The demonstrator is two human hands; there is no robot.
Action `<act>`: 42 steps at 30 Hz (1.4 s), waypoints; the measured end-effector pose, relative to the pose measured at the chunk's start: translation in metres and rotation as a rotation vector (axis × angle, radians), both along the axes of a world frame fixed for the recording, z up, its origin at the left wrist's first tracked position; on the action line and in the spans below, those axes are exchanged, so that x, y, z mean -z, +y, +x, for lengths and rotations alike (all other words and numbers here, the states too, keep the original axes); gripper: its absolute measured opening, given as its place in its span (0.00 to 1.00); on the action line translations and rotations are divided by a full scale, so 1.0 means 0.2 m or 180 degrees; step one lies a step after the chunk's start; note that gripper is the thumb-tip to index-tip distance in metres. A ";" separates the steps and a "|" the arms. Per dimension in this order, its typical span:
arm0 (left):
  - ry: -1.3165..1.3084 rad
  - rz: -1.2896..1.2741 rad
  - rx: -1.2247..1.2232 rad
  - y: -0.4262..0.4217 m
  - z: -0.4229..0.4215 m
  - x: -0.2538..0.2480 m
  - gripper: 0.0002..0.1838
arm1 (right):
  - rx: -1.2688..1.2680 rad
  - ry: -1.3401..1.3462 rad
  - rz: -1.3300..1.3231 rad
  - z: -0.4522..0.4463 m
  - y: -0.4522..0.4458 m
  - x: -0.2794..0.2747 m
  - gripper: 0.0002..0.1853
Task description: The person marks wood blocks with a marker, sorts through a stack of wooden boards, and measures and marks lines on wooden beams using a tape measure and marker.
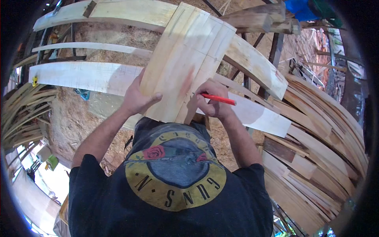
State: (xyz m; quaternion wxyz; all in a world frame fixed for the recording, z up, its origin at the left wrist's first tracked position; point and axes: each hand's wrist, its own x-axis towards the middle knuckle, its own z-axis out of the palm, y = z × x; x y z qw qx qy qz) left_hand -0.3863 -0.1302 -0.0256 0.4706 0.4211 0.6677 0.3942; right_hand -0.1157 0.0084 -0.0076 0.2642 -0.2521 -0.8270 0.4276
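Note:
A wide pale wooden board slants away from my body, its near end by my waist. Straight dark lines run along and across it, and a reddish stain marks its middle. My left hand grips the board's left edge with the thumb on top; the other fingers are partly hidden. Over the right edge, my right hand holds a red pencil between closed fingers. The pencil's tip is too small to make out, so I cannot tell whether it touches the wood.
Beneath the wide board lie a long pale plank and a thicker beam. Many thin wooden strips are stacked at the right, with more strips at the left. A yellow tape measure sits at the plank's left end. Sawdust covers the ground.

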 end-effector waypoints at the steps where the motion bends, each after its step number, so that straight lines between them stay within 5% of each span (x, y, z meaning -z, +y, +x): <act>1: -0.0054 0.0007 -0.0010 0.00 0.00 0.00 0.57 | -0.0019 -0.0014 0.0063 0.01 0.00 0.00 0.04; 21: -0.0253 0.0019 0.0000 0.00 0.00 0.02 0.56 | -0.0228 0.0016 0.0519 0.00 0.01 0.02 0.12; 30: -0.0189 -0.0107 0.0039 0.00 -0.01 -0.03 0.56 | -0.0474 -0.0178 0.0369 0.00 0.01 -0.02 0.04; 33: -0.0132 -0.0043 0.0052 0.01 0.00 -0.02 0.56 | 0.0248 -0.0017 -0.0110 0.03 0.02 0.00 0.05; 42: -0.0422 -0.0054 -0.0011 0.01 0.01 -0.04 0.55 | -0.0093 -0.0131 0.0667 0.03 0.05 -0.02 0.07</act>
